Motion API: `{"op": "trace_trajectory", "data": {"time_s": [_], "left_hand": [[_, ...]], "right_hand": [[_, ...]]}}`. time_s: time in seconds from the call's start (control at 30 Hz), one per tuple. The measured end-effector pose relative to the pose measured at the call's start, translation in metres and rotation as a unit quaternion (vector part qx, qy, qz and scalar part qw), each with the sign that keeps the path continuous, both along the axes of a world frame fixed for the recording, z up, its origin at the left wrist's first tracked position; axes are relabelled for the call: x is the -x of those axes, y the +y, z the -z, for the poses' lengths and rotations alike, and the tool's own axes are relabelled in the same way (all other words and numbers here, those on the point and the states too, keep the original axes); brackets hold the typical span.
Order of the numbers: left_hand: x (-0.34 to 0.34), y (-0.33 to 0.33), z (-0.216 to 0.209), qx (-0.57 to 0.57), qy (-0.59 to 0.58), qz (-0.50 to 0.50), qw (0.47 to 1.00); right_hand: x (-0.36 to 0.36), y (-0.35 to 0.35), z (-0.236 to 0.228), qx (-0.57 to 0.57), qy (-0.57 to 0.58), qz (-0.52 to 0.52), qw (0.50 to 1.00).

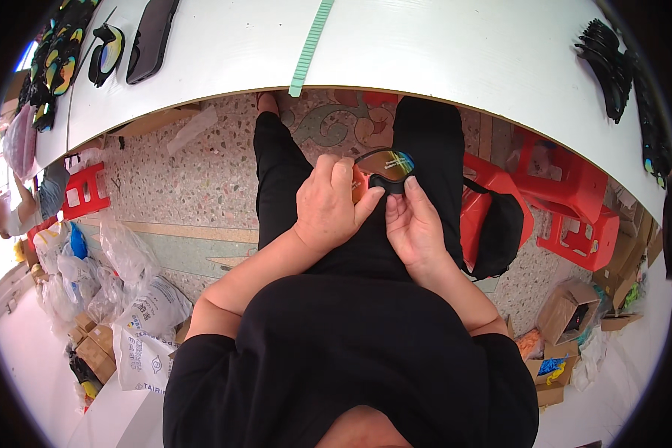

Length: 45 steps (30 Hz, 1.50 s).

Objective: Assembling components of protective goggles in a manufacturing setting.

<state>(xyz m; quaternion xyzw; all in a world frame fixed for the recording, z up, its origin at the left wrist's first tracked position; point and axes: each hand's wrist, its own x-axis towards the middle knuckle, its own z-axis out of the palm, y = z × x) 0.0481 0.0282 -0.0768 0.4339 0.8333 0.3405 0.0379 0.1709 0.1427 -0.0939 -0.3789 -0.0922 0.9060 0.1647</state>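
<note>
Over my lap I hold a pair of sunglasses with mirrored orange-to-blue lenses and a dark frame. My left hand closes around one lens side, its thumb near the nose bridge. Fingers of my right hand are curled below the other lens, the thumb pressing at its lower edge. Part of the left lens is hidden behind my left fingers. Another pair of glasses with a yellowish mirrored lens lies on the white table, beside a dark phone.
The white table curves across the front, with a green strip on it. Piles of dark glasses and black frame parts lie at its ends. Red stools, plastic bags and cardboard boxes surround me. A person is at far left.
</note>
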Motion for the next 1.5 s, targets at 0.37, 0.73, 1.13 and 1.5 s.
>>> {"op": "trace_trajectory", "data": {"time_s": [0.37,0.73,1.13,1.5], "left_hand": [[-0.007,0.0,0.001,0.005,-0.019,0.022,1.0],[-0.01,-0.002,0.004,-0.021,0.003,0.035,0.999],[-0.013,-0.003,0.004,-0.008,0.007,0.024,1.0],[0.018,-0.004,-0.004,-0.032,0.049,0.056,0.997]], "right_hand": [[-0.003,-0.011,0.003,-0.27,0.046,-0.05,0.96],[0.008,-0.012,-0.005,-0.328,-0.006,-0.054,0.943],[0.011,-0.012,-0.007,-0.322,-0.037,-0.08,0.943],[-0.025,0.033,-0.04,-0.603,-0.068,-0.263,0.75]]}}
